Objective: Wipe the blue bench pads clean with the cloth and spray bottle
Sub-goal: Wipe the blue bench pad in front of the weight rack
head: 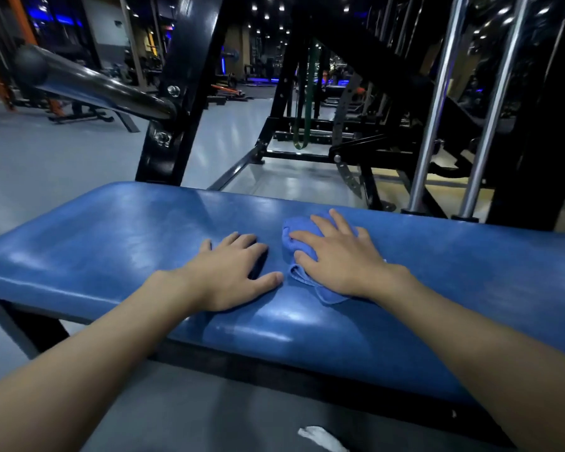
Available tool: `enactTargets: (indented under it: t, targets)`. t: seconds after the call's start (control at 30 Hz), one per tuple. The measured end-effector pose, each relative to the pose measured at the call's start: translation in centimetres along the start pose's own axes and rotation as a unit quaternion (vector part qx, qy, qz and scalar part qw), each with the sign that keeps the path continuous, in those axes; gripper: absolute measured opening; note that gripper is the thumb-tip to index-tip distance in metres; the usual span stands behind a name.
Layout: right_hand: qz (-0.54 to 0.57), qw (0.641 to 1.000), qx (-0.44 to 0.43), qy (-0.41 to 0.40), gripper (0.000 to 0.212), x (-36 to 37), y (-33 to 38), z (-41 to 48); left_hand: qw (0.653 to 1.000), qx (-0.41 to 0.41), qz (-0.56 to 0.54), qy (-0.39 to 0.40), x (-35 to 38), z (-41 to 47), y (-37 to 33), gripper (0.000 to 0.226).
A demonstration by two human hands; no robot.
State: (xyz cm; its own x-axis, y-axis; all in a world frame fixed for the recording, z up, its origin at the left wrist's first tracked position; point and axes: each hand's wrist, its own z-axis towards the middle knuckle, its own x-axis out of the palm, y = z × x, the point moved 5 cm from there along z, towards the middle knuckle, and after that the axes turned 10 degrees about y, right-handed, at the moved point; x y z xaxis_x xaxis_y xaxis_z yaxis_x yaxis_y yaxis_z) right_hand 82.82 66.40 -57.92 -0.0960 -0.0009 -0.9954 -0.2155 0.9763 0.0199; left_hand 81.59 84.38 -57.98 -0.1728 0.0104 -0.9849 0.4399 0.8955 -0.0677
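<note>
A long blue bench pad point(118, 243) runs across the view, its surface shiny with streaks of light. A crumpled blue cloth point(296, 238) lies on the pad just right of the middle. My right hand point(340, 256) lies flat on top of the cloth, fingers spread and straight, pressing it down. My left hand point(235, 272) rests flat on the bare pad right beside the cloth, fingers straight, holding nothing. No spray bottle is in view.
A black machine frame point(183, 102) with a padded roller bar point(79, 83) rises behind the pad on the left. Two chrome guide rods point(437, 102) and a black rack stand behind on the right. A white scrap point(320, 437) lies on the grey floor below.
</note>
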Motion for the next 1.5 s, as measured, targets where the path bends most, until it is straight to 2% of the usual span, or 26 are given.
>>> enactTargets:
  t: [0.2,0.63,0.77,1.0,1.23,1.37,1.5]
  targets:
    - [0.003,1.0,0.023,-0.002,0.048,0.2,-6.3,-3.8,1.0,0.022,0.003,0.007,0.2,1.7,-6.8,0.104]
    - [0.014,0.997,0.078,-0.009,0.049,0.7,-18.4,-10.9,0.997,0.076,-0.008,0.002,0.3,4.6,-19.5,0.096]
    - [0.021,0.995,0.1,-0.015,0.048,0.9,-21.6,-12.9,0.995,0.1,-0.01,0.012,0.4,5.4,-22.8,0.091]
    - [0.022,0.988,0.148,-0.029,0.047,1.1,-26.9,-16.7,0.988,0.153,0.001,0.026,0.4,6.7,-29.2,0.064]
    - [0.021,0.977,0.21,-0.035,0.047,1.6,-32.5,-20.6,0.98,0.199,0.01,-0.005,0.9,7.6,-35.8,0.06]
    - [0.022,0.97,0.24,-0.039,0.048,1.7,-35.1,-22.7,0.979,0.202,0.018,0.015,1.3,7.5,-38.7,0.063]
    - [0.033,0.96,0.276,-0.041,0.048,1.8,-38.1,-24.8,0.985,0.16,0.047,0.034,1.4,7.7,-39.9,0.07]
